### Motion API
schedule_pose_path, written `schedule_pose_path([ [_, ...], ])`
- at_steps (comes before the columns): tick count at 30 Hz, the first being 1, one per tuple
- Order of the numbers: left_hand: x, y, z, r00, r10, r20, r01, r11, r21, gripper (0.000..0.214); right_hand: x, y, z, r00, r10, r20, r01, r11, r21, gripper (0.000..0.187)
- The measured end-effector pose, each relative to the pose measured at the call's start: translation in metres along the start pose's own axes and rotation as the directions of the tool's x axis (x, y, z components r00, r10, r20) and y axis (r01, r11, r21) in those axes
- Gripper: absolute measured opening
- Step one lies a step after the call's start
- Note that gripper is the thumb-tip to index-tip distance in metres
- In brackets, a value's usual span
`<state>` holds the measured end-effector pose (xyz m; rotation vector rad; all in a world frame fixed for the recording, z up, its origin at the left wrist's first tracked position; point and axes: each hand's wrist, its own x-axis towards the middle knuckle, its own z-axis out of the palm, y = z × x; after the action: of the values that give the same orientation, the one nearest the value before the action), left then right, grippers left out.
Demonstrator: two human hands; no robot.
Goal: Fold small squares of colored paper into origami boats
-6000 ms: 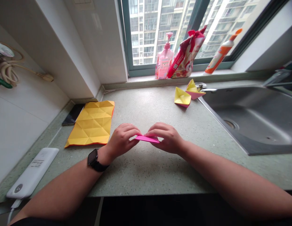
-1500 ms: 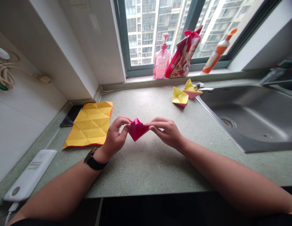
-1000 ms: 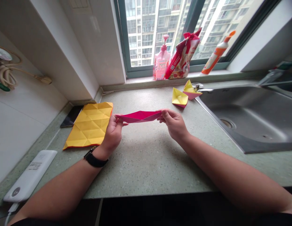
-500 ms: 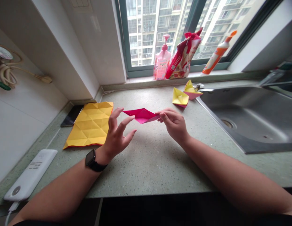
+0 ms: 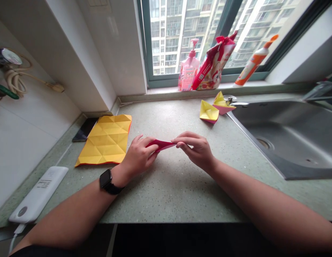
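A small folded piece of pink paper [image 5: 162, 144] is held just above the speckled green countertop [image 5: 171, 185]. My left hand [image 5: 139, 157], with a black watch on the wrist, pinches its left end. My right hand [image 5: 195, 148] pinches its right end between thumb and fingers. Only a thin, flattened strip of the paper shows between the two hands.
A creased yellow paper sheet [image 5: 107, 140] lies to the left over a dark phone [image 5: 84, 129]. Two folded yellow-and-pink paper boats [image 5: 209, 111] sit near the steel sink [image 5: 289, 135]. A white power bank [image 5: 39, 194] lies front left. Soap bottle [image 5: 187, 67], red bag and orange bottle stand on the sill.
The pink paper was stretched wide in the air, then my left hand let go for a moment. Now both hands hold it again, lower and flattened.
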<state>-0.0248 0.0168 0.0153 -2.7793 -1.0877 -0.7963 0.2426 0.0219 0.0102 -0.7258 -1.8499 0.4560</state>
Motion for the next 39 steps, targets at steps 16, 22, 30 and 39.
schedule_pose_path([
  [16,-0.006,0.005,0.004,0.976,-0.14,-0.17,0.075,0.937,-0.34,0.023,0.0,0.012,0.007,0.968,0.17,0.187,-0.182,0.982,0.053,0.02],
  [22,-0.007,0.007,0.005,0.984,-0.179,0.005,0.159,0.857,-0.49,0.036,0.0,0.02,0.007,0.889,0.374,0.263,-0.439,0.861,0.259,0.026],
  [30,-0.007,0.003,0.014,0.989,0.119,0.088,-0.091,0.959,-0.27,0.034,-0.004,0.042,0.007,0.872,0.431,0.231,-0.442,0.897,-0.005,0.032],
  [39,-0.01,0.002,0.023,0.9,0.13,0.415,-0.062,0.983,-0.173,0.058,-0.003,0.049,0.006,0.969,0.205,0.136,-0.164,0.951,-0.262,0.023],
])
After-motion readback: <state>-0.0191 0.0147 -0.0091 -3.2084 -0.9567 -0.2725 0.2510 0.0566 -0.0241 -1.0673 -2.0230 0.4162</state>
